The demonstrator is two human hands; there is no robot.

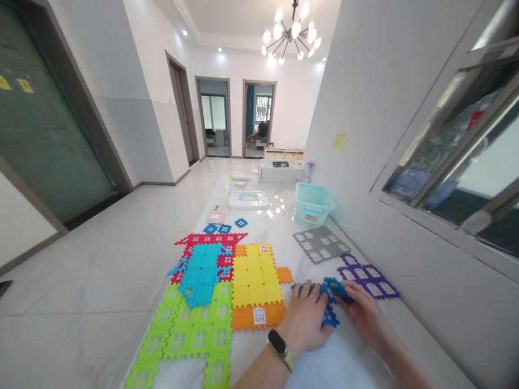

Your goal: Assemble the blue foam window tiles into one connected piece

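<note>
Both my hands rest on a cluster of dark blue interlocking tiles [333, 289] on the white table [348, 356]. My left hand [306, 319], with a black wristband, lies flat on the tiles with fingers spread. My right hand [363, 310] has its fingers curled onto the tiles' right edge. Left of my hands lie joined panels of tiles: yellow [255, 275], orange [253, 316], green [190, 335], light blue [203, 270] and red [211, 240]. A purple panel [368, 275] and a grey panel [321, 244] lie beyond my right hand.
A teal basket [313, 202], a clear lidded box [248, 199], a white box [281, 170] and a pink item [217, 216] stand farther back on the table. A wall with a window runs along the right. Open tiled floor lies to the left.
</note>
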